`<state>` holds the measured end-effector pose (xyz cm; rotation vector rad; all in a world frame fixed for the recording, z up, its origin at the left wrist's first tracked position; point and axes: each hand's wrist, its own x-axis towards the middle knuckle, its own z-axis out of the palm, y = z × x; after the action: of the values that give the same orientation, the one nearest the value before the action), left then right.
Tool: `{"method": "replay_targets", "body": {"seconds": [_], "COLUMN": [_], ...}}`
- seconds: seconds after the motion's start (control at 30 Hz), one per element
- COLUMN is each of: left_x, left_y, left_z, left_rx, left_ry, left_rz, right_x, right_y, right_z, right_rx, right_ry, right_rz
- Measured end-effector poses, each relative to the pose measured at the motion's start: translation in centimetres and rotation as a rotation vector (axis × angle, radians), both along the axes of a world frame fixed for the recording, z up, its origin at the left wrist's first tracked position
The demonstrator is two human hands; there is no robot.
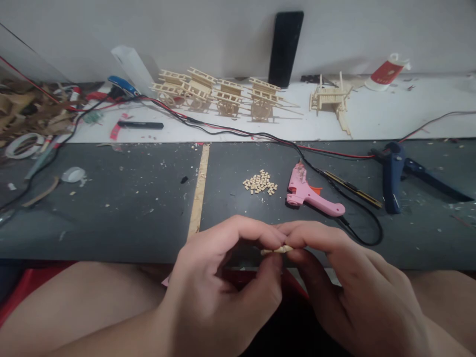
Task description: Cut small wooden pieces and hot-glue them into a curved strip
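Left hand [203, 280]: thumb and forefinger pinch the left end of a small pale wooden piece [277, 250] near the bench's [148, 213] front edge. Right hand [360, 277]: thumb and forefinger pinch its right end. Beyond, left to right: loose wooden bits [260, 183], pink glue gun [316, 201], red-and-white bottle [386, 72], contents hidden.

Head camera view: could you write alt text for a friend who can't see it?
A person's left hand and right hand pinch a small pale piece near the edge of a dark tabletop. Beyond are tiny pale blocks, a pink glue gun and miniature carts.
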<state>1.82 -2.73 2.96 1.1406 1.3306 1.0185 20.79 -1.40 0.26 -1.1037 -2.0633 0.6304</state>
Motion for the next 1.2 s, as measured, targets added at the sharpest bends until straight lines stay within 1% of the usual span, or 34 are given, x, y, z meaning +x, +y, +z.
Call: {"method": "replay_targets", "body": {"seconds": [0.17,0.37,0.57,0.97,1.2], "left_x": [-0.02,-0.08,-0.17,-0.12,-0.18], "left_y": [0.11,0.14,0.29,0.24,0.2], "left_z": [-0.25,-0.38,-0.48,-0.49,-0.71], "left_rx": [0.02,0.11,0.184,0.195,0.2], "left_ry": [0.004,0.021,0.105,0.129,0.118], "left_rz": [-0.005,-0.079,-0.064,-0.059,-0.076], "right_x": [0.05,0.23,0.19,0.26,0.26], "right_y": [-0.04,-0.21,-0.24,-0.16,-0.26], "right_z": [0.11,0.23,0.06,0.34,0.04], "right_rx": [0.0,0.032,0.067,0.048,0.062], "right_ry": [0.003,-0.043,-0.077,-0.088,-0.087], "right_rz": [0.01,0.011,-0.006,0.006,-0.007]}}
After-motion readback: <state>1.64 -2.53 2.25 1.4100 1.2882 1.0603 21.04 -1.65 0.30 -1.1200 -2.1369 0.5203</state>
